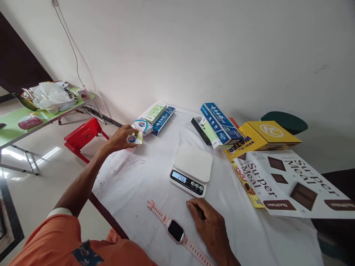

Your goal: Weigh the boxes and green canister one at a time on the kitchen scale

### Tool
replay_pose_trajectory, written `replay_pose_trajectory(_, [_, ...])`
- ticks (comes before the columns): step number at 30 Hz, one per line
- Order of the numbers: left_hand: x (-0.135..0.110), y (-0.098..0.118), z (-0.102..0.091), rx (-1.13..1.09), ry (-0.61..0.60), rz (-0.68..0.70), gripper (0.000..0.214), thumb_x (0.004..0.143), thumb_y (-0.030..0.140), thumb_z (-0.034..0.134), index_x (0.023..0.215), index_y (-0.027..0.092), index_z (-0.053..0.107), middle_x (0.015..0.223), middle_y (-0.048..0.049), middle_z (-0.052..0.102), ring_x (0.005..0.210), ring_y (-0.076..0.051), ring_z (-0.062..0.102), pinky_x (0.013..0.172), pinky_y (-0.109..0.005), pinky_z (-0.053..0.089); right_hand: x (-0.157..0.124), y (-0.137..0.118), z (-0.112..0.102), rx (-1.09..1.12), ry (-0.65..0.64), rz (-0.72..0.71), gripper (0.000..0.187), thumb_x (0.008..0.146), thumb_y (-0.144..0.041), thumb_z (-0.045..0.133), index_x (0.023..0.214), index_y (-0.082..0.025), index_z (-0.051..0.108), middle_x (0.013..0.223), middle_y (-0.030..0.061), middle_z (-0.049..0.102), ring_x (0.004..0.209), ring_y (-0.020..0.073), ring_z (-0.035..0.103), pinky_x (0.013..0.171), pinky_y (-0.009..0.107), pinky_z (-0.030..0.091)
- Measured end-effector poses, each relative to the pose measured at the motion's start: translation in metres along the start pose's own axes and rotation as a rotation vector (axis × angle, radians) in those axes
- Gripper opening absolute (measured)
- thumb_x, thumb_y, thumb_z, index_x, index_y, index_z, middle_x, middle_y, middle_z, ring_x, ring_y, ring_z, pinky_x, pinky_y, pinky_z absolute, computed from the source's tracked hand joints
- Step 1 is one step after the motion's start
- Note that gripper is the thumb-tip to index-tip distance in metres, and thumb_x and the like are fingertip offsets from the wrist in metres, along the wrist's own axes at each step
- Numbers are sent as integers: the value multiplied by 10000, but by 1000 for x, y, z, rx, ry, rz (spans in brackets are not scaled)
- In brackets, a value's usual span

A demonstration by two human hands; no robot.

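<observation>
At the table's left side, my left hand (123, 137) grips a small yellow-and-white box (135, 138) by its edge. That box is close to a white-and-blue carton (143, 126) and partly covers a pinkish item below it. A white digital kitchen scale (192, 162) stands mid-table with a bare platform and a lit display that seems to read 256. Just in front of the scale, my right hand (209, 221) rests on the cloth with its fingers curled, and I see nothing in it. A pink-strapped smartwatch (175, 231) lies to its left.
Blue-and-white and green boxes (164, 120) lie at the back left. More blue cartons (220, 122), a yellow box (267, 135) and large Su-per Meal boxes (299, 181) crowd the right. Beyond the table are a red chair (84, 137) and a green table (16, 123) with plastic bags.
</observation>
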State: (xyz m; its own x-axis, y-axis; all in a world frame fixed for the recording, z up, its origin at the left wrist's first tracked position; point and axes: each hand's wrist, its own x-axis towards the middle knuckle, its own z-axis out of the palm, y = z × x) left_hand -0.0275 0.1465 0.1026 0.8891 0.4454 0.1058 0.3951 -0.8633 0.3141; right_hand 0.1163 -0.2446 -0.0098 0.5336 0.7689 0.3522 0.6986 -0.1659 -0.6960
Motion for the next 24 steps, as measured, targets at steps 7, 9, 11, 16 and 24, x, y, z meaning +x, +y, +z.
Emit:
replay_pose_trajectory(7, [16, -7, 1, 30, -126, 32, 583, 901, 474, 651, 1439, 251, 628, 1384, -120, 645, 1322, -292, 571, 1144, -459, 420, 1, -3, 0, 25, -8, 34, 233, 1039, -315, 552, 844, -228, 645, 763, 21, 699, 652, 173, 667, 615, 270, 518])
replay_pose_trajectory(9, [18, -9, -2, 21, -142, 59, 571, 904, 467, 636, 1436, 258, 636, 1419, -110, 651, 1348, -288, 569, 1152, -446, 419, 1, -2, 1, 26, -8, 47, 238, 1040, -311, 548, 838, -228, 643, 761, 23, 694, 651, 173, 660, 612, 273, 512])
replay_pose_trajectory(11, [18, -11, -4, 17, -146, 77, 542, 905, 462, 621, 1412, 271, 659, 1453, -89, 655, 1378, -285, 562, 1174, -434, 409, 1, -2, 2, 26, -3, 58, 240, 1040, -302, 544, 835, -226, 641, 759, 21, 685, 637, 167, 644, 601, 272, 500])
replay_pose_trajectory(16, [26, -22, -2, 38, -110, 129, 518, 911, 503, 581, 1369, 287, 687, 1473, -82, 657, 1358, -298, 596, 1181, -466, 418, 0, -1, 3, 4, 11, 63, 252, 1042, -258, 519, 820, -213, 631, 749, 14, 660, 602, 148, 587, 576, 272, 457])
replay_pose_trajectory(24, [23, 4, -10, 249, -36, 108, 516, 861, 427, 659, 1377, 419, 659, 1461, -63, 627, 1330, -389, 566, 1070, -581, 478, 1, 1, 5, 9, 77, 34, 233, 1010, -204, 524, 800, -207, 625, 734, 18, 657, 602, 145, 574, 577, 263, 440])
